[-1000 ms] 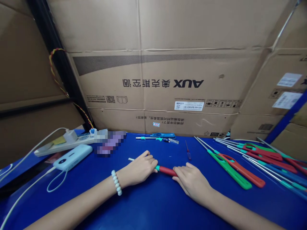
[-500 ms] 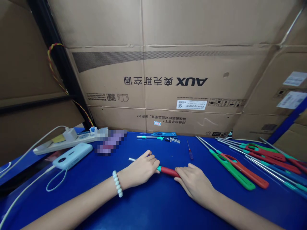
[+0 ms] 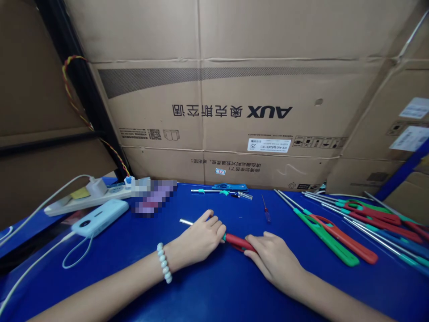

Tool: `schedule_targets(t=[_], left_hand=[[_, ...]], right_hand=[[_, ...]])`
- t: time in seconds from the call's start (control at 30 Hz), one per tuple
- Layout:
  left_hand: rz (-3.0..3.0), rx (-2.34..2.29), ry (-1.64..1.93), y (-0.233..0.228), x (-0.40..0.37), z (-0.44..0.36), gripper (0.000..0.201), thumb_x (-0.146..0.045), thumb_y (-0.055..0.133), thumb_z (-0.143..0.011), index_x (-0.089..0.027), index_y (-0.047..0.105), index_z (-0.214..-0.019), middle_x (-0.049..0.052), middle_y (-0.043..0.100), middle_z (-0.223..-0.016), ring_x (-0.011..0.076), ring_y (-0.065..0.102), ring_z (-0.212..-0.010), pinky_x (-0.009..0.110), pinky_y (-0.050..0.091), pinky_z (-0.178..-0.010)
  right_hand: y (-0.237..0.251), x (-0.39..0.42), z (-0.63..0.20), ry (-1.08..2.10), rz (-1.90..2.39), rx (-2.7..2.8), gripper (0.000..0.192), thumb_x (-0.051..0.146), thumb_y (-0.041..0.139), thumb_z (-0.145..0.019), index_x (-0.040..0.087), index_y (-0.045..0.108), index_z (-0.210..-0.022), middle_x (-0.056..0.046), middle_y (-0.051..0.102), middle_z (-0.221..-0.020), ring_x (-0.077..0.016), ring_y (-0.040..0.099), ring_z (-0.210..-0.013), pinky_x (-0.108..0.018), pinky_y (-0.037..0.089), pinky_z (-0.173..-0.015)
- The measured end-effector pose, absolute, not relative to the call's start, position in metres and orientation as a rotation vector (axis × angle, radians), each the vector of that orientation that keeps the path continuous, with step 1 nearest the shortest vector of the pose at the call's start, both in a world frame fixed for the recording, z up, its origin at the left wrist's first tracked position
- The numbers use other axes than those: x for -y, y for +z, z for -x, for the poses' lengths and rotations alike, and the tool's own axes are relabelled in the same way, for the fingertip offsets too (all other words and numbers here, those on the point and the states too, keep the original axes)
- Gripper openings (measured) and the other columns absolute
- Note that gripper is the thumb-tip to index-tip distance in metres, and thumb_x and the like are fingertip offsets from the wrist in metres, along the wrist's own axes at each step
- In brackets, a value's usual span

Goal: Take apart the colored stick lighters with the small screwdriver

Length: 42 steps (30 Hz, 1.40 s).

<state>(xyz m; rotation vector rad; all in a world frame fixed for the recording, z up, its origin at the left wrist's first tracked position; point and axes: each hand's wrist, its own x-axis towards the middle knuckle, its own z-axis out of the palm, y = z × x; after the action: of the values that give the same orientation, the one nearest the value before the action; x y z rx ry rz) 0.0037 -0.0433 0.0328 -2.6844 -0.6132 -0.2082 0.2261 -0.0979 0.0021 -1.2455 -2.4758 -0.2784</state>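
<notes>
A long-nosed lighter (image 3: 238,242) with a red handle and a silver tube lies across both my hands above the blue table (image 3: 201,295). My left hand (image 3: 207,235), with a pale bead bracelet (image 3: 164,264) at the wrist, is closed round the lighter near the green collar, and the tube's tip sticks out past it. My right hand (image 3: 271,256) grips the rear end of the red handle, its fingers partly hiding it. Beyond them lie a small screwdriver (image 3: 267,214) and a separate lighter tube with green parts (image 3: 211,191).
Several red, green and blue lighters (image 3: 335,237) lie fanned out at the right. A blue handle piece (image 3: 229,187) rests by the cardboard wall (image 3: 221,89). At the left are a light blue power bank (image 3: 103,217), a power strip (image 3: 63,205) and white cables.
The red handle has turned slightly, so its trigger opening now shows between my hands. My right hand has shifted a little to the right and down; the left keeps its hold.
</notes>
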Motion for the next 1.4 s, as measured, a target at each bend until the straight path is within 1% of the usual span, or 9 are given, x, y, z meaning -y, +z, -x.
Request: schedule_targets(t=[0.1, 0.27, 0.4, 0.5, 0.63, 0.87, 0.97, 1.17, 1.4], left_hand=[[2.717, 0.611, -0.219, 0.032, 0.043, -0.003, 0.018, -0.018, 0.042, -0.095, -0.015, 0.05, -0.079, 0.006, 0.059, -0.079, 0.0211, 0.052, -0.075, 0.04, 0.031, -0.087], [2.829, 0.586, -0.197, 0.035, 0.04, 0.0, 0.022, -0.022, 0.042, -0.097, -0.017, 0.047, -0.076, 0.002, 0.057, -0.072, 0.0186, 0.052, -0.068, 0.036, 0.032, -0.083], [2.882, 0.596, -0.23, 0.038, 0.04, 0.003, 0.023, -0.025, 0.04, -0.098, -0.017, 0.046, -0.077, 0.001, 0.057, -0.07, 0.018, 0.051, -0.065, 0.035, 0.032, -0.08], [2.862, 0.613, -0.245, 0.038, 0.041, 0.002, 0.022, -0.024, 0.041, -0.097, -0.017, 0.046, -0.077, 0.001, 0.057, -0.07, 0.018, 0.051, -0.065, 0.035, 0.032, -0.08], [2.782, 0.641, -0.258, 0.037, 0.044, -0.002, 0.019, -0.022, 0.044, -0.096, -0.016, 0.048, -0.078, 0.004, 0.059, -0.075, 0.0196, 0.053, -0.07, 0.038, 0.032, -0.084], [2.682, 0.63, -0.272, 0.031, 0.047, -0.009, 0.017, -0.018, 0.042, -0.096, -0.015, 0.051, -0.082, 0.005, 0.058, -0.078, 0.0212, 0.052, -0.073, 0.042, 0.032, -0.09], [2.689, 0.624, -0.29, 0.029, 0.047, -0.009, 0.016, -0.019, 0.044, -0.096, -0.014, 0.051, -0.082, 0.005, 0.058, -0.078, 0.0215, 0.053, -0.073, 0.042, 0.032, -0.089], [2.755, 0.614, -0.287, 0.026, 0.043, -0.006, 0.022, -0.026, 0.045, -0.096, -0.016, 0.048, -0.077, 0.003, 0.058, -0.072, 0.0205, 0.053, -0.069, 0.039, 0.032, -0.086], [2.793, 0.611, -0.263, 0.026, 0.043, -0.005, 0.022, -0.027, 0.046, -0.096, -0.016, 0.048, -0.077, 0.003, 0.058, -0.072, 0.02, 0.052, -0.068, 0.039, 0.031, -0.085]], right_hand=[[0.002, 0.096, -0.227, -0.353, 1.199, 2.476, 0.014, 0.023, 0.043, -0.095, 0.017, 0.056, -0.092, -0.002, 0.067, -0.072, -0.0169, 0.059, -0.058, -0.029, 0.034, -0.063], [0.0, 0.09, -0.23, -0.695, 0.957, 2.459, 0.028, 0.018, 0.032, -0.098, 0.009, 0.059, -0.097, -0.006, 0.065, -0.07, -0.0176, 0.059, -0.058, -0.032, 0.033, -0.061], [0.004, 0.089, -0.231, -0.809, 0.892, 2.422, 0.028, 0.017, 0.034, -0.098, 0.007, 0.06, -0.099, -0.008, 0.066, -0.073, -0.0179, 0.059, -0.061, -0.033, 0.034, -0.064], [0.005, 0.09, -0.23, -0.789, 0.908, 2.42, 0.031, 0.018, 0.031, -0.099, 0.008, 0.06, -0.098, -0.007, 0.066, -0.072, -0.0177, 0.059, -0.06, -0.033, 0.034, -0.063], [0.005, 0.093, -0.23, -0.61, 1.008, 2.426, 0.031, 0.021, 0.029, -0.099, 0.012, 0.058, -0.097, -0.006, 0.066, -0.071, -0.0171, 0.06, -0.06, -0.031, 0.035, -0.064], [0.015, 0.101, -0.227, -0.243, 1.283, 2.511, 0.006, 0.022, 0.052, -0.09, 0.021, 0.054, -0.085, 0.002, 0.065, -0.065, -0.0174, 0.056, -0.054, -0.028, 0.03, -0.056], [0.014, 0.101, -0.226, -0.309, 1.252, 2.497, 0.007, 0.021, 0.049, -0.091, 0.02, 0.055, -0.086, 0.0, 0.066, -0.068, -0.0171, 0.057, -0.056, -0.029, 0.032, -0.06], [0.004, 0.095, -0.228, -0.644, 1.018, 2.473, 0.022, 0.018, 0.038, -0.096, 0.012, 0.059, -0.095, -0.006, 0.066, -0.071, -0.0175, 0.06, -0.058, -0.032, 0.034, -0.065], [0.006, 0.095, -0.226, -0.769, 0.962, 2.462, 0.028, 0.016, 0.034, -0.097, 0.009, 0.061, -0.097, -0.006, 0.066, -0.071, -0.0173, 0.059, -0.059, -0.033, 0.035, -0.065]])
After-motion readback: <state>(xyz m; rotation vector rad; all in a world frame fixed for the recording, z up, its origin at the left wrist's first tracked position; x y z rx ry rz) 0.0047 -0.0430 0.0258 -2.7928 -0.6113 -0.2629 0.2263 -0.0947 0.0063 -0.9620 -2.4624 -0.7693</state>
